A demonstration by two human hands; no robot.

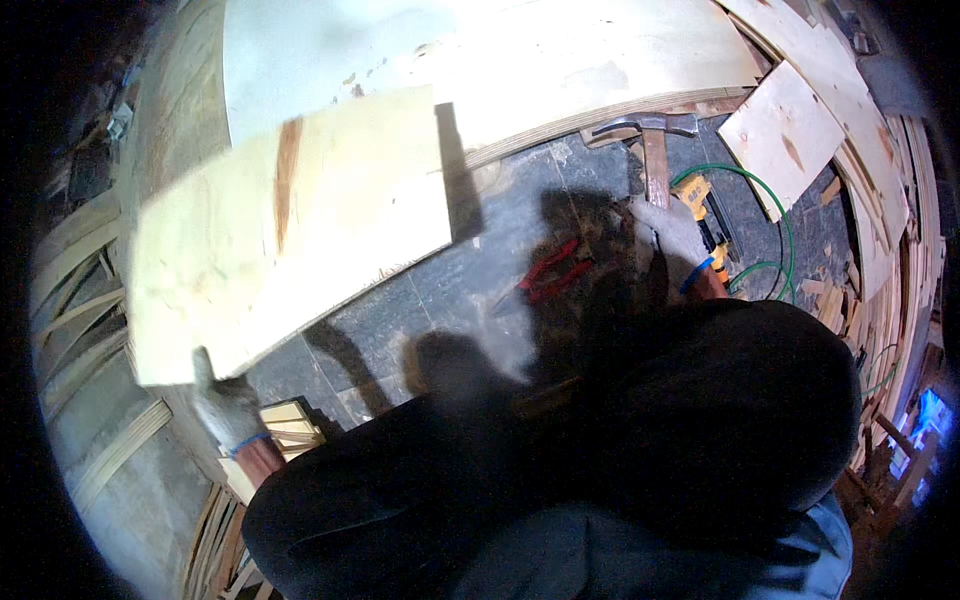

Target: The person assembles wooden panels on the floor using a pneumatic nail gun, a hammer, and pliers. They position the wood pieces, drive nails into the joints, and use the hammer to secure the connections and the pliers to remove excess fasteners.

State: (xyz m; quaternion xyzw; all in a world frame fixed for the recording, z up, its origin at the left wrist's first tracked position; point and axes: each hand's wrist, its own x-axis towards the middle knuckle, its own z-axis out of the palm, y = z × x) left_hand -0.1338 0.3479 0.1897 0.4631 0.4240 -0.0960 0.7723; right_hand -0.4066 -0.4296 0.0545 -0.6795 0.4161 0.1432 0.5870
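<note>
My left hand [226, 408], in a pale work glove with a blue cuff, pinches the near left corner of a plywood board [350, 190]. Its thumb lies on top of the board and the fingers are mostly hidden below the edge. A brown streak runs across the board. On the right, my gloved right hand [668, 230] is wrapped round the wooden handle of a claw hammer [655, 170], whose metal head points away from me. Pliers [552, 278] with red handles lie on the dark floor between my hands. A yellow nail gun [697, 195] lies just beside my right hand.
A green air hose [785, 215] loops to the right of the nail gun. Larger plywood sheets [580, 60] lie at the far side, and a smaller plywood piece [782, 135] at the far right. Wood strips [895, 240] and offcuts line the right side; more strips [80, 290] lie left.
</note>
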